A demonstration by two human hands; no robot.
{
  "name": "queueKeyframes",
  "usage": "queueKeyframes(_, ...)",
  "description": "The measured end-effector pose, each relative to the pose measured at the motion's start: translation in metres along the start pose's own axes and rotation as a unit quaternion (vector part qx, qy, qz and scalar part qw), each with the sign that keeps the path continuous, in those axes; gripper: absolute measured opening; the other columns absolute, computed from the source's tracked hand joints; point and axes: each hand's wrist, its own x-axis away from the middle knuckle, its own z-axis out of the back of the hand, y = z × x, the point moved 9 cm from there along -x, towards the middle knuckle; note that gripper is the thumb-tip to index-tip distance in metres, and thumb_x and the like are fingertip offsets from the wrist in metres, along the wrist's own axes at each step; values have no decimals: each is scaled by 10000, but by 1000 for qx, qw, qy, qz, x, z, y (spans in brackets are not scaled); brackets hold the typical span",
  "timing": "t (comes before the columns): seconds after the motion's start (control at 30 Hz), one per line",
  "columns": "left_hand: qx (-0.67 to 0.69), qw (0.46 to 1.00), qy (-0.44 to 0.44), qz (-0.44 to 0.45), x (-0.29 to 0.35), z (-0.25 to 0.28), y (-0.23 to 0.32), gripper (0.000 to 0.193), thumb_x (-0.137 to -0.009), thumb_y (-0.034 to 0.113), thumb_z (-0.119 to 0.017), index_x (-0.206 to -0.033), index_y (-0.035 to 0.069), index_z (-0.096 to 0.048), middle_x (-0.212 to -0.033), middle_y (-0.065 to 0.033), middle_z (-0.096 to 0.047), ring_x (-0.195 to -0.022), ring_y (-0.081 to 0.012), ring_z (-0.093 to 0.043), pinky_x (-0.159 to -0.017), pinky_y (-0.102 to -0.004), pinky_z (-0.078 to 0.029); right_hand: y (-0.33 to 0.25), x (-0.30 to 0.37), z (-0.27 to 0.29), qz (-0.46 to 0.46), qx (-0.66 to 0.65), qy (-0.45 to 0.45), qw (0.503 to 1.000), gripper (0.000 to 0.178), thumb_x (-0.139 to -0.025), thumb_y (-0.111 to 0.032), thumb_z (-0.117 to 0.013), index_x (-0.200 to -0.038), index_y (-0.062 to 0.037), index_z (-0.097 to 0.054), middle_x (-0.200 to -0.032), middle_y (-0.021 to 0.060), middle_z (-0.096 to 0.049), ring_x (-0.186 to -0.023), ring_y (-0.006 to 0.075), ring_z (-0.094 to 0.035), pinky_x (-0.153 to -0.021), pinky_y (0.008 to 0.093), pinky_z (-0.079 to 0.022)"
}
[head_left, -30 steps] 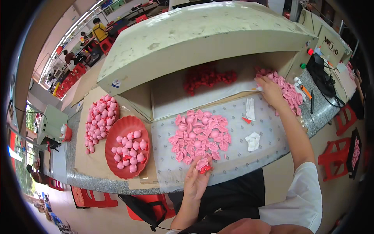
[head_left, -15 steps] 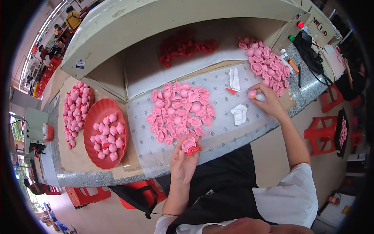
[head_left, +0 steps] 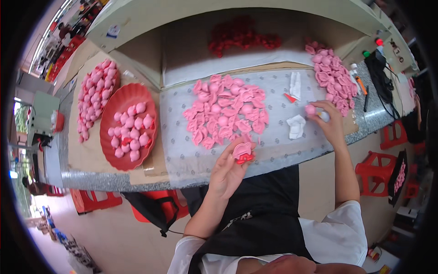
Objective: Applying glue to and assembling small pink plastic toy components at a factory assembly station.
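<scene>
My left hand (head_left: pixel 228 170) holds a small pink and red piece (head_left: pixel 243 152) over the near edge of the worktop. My right hand (head_left: pixel 329 122) pinches a round pink piece (head_left: pixel 310 109) beside a crumpled white cloth (head_left: pixel 296 126). Between the hands lies a heap of several pink shell-like pieces (head_left: pixel 226 114) on a dotted grey sheet (head_left: pixel 182 150). A second pile of pink pieces (head_left: pixel 333 77) lies just beyond my right hand.
A red tray (head_left: pixel 112 150) with several round pink pieces sits at the left, with another heap of pink pieces (head_left: pixel 93 98) on cardboard beside it. Red pieces (head_left: pixel 239 39) lie at the back. A black device with cables (head_left: pixel 381 75) and red stools (head_left: pixel 376 173) are at the right.
My right hand came back from the far right pile with a round pink piece and now sits by the white cloth. My left hand stayed at the near edge with its piece.
</scene>
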Motion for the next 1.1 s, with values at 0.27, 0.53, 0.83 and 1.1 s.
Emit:
queueKeyframes(0.27, -12, 999, -47, 23, -2, -15, -7, 408, -830, 171, -432, -1192, 17, -325, -1159, -140, -404, -1055, -193, -408, -904, -314, -292, -135, 16, -47, 135, -237, -96, 957, 292, -582, -120, -700, -849, -55, -601, -902, 84, -524, -606, 90, -432, -508, 192, -334)
queueKeyframes(0.53, -64, 995, -63, 51, 3, -11, -12, 409, -812, 115, -463, -1194, 35, -338, -1112, -59, -438, -1020, -124, -419, -859, -259, -327, -138, 20, -67, 129, -216, -134, 958, 315, -578, -119, -707, -873, -72, -607, -961, 91, -484, -594, 89, -407, -503, 201, -322)
queueKeyframes(0.83, -96, 989, -88, 67, 3, -14, -12, 459, -808, 96, -466, -1224, 61, -274, -1068, -84, -470, -967, -127, -457, -818, -252, -364, -134, 14, -73, 43, -257, -199, 945, 392, -549, -154, -729, -892, -46, -574, -953, 86, -480, -723, 132, -463, -557, 217, -367)
queueKeyframes(1.1, -212, 972, -87, 61, 6, -15, 1, 494, -779, 103, -505, -1215, 44, -279, -1036, -98, -473, -955, -151, -457, -839, -269, -346, -129, 20, -90, 44, -320, -283, 903, 357, -563, -115, -702, -877, -13, -567, -878, 72, -497, -766, 152, -484, -623, 244, -384)
